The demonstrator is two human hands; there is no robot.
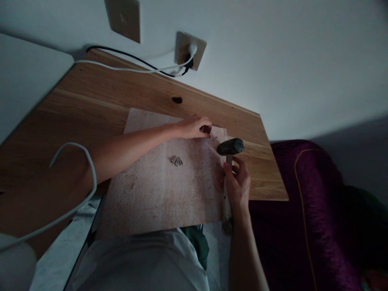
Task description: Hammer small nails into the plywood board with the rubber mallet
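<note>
A thin pale board [163,190] lies on the wooden desk [91,105], overhanging its near edge. My left hand [194,126] reaches across to the board's far right corner, fingers pinched on something small and dark that I cannot make out. My right hand [238,182] grips the wooden handle of a hammer [230,147], whose dark head hovers just right of my left hand, near the corner. A small heap of nails [177,161] rests on the board's middle. One more nail [214,138] lies between my left hand and the hammer head.
A wall socket [189,50] holds a white plug, with black and white cables running left along the desk's back edge. A white cable [87,169] loops over my left arm. A round hole [177,100] pierces the desk. A purple cushioned seat [303,210] stands at the right.
</note>
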